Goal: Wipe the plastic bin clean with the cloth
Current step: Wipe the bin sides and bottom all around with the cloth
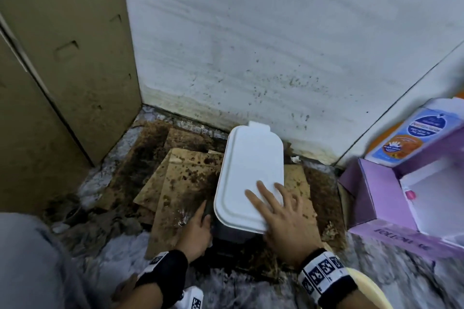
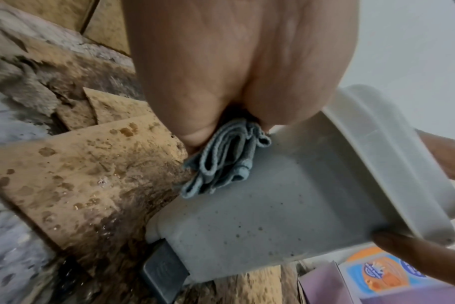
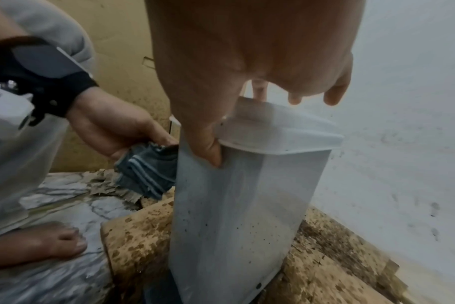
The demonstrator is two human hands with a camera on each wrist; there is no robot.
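Note:
A grey plastic bin (image 1: 227, 229) with a white lid (image 1: 248, 168) stands on stained cardboard by the wall. Its speckled side wall (image 2: 273, 216) fills the left wrist view, and the bin (image 3: 242, 216) stands upright in the right wrist view. My left hand (image 1: 195, 228) grips a folded blue-grey cloth (image 2: 221, 158) and holds it against the bin's left side, just below the lid. The cloth (image 3: 148, 170) touches the wall there. My right hand (image 1: 278, 216) lies spread on the lid's near end, its thumb (image 3: 208, 148) hooked over the rim onto the front wall.
Dirty, spotted cardboard sheets (image 1: 175, 178) cover the marble floor around the bin. A tall cardboard box (image 1: 62, 57) stands at the left, a spattered white wall (image 1: 276, 45) behind. A purple box (image 1: 376, 195) with a blue-orange pack sits at the right. A dark pedal (image 2: 164, 273) juts from the bin's base.

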